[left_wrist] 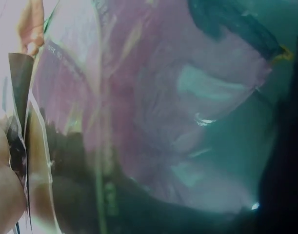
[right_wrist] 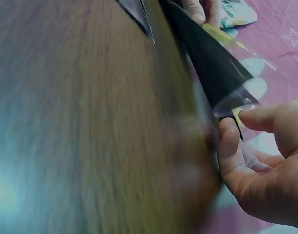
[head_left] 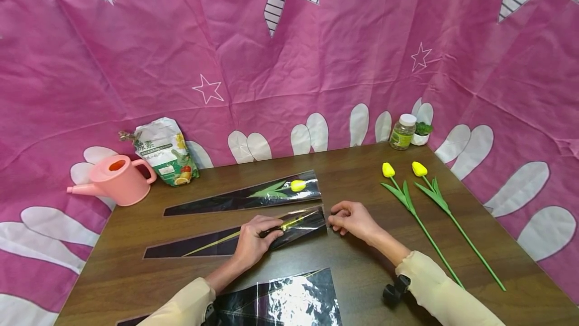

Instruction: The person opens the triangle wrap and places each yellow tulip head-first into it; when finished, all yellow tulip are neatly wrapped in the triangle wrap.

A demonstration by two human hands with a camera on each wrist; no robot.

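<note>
My left hand pinches the middle flower sleeve, a long tapered wrap of black backing and clear film with a gold line. At the sleeve's wide right end, my right hand has curled fingers and pinches the film's edge. Raised off the table, the wide end of this sleeve gapes a little in the right wrist view. Behind it lies another sleeve with a yellow tulip inside. A third, shiny sleeve lies in front, partly under my left forearm. The left wrist view is mostly blurred film.
Two loose yellow tulips lie on the right of the wooden table. At the back left stand a pink watering can and a clipped bag. A white-lidded jar and small potted plant stand back right.
</note>
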